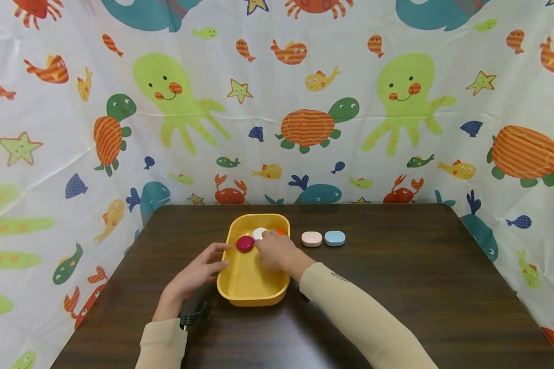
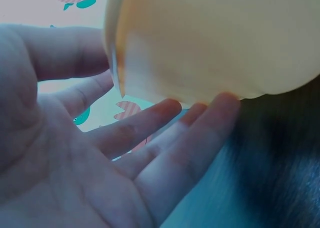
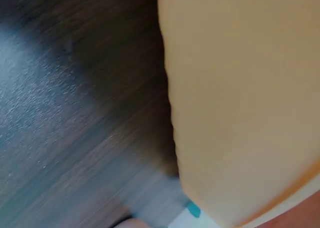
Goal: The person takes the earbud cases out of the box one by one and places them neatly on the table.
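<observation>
A yellow plastic bin [image 1: 251, 282] stands on the table. Toward its far end lie a crimson rounded piece [image 1: 245, 244], a white one [image 1: 259, 233] and an orange one [image 1: 280, 232], partly covered by my right hand [image 1: 277, 251]. That hand reaches into the bin over the right wall, fingers pointing down beside the white and orange pieces; its fingertips are hidden, so I cannot tell whether it pinches one. My left hand [image 1: 196, 271] rests against the bin's left side with loosely extended fingers. In the left wrist view, the fingertips [image 2: 225, 101] touch the outer wall.
Right of the bin, a pale pink rounded piece [image 1: 311, 239] and a light blue one [image 1: 334, 238] lie side by side. The dark wooden table [image 1: 420, 287] extends to the right. A sea-animal curtain [image 1: 268, 102] hangs behind and along the sides.
</observation>
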{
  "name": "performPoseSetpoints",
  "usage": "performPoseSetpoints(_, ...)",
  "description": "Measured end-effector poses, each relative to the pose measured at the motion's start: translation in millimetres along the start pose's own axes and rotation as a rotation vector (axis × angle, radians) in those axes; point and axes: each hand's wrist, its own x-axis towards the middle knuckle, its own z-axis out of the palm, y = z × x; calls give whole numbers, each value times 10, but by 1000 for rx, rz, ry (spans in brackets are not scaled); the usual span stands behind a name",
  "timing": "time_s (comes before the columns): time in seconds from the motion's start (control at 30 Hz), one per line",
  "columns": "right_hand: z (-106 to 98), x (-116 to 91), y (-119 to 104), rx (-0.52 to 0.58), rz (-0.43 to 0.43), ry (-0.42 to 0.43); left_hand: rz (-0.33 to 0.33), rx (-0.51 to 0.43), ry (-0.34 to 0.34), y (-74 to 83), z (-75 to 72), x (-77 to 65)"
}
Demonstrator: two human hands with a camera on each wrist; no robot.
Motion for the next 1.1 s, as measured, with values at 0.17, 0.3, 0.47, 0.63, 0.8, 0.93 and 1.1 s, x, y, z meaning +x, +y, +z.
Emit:
performPoseSetpoints(0.17,-12,3,-29,-6,7,-21,1,2,3,-5,4,2)
performPoseSetpoints(0.3,-17,0,-44,-2,20,-35,4,1,2,-5,9,5)
performPoseSetpoints(0.47,-1,8,-42,38,33,-44,2,6,7,-7,9,4)
performPoseSetpoints(0.63,35,24,-57,74,21,-46,-4,6,5,-14,10,-4)
performPoseSetpoints(0.8,57,27,-87,77,1,-47,1,5,-4,-11,9,-8)
performPoseSetpoints(0.93,63,27,-98,76,-15,-36,7,8,-4,-2,6,-14)
performPoseSetpoints(1.1,68,11,-107,115,-15,-26,5,13,0,8,4,-25)
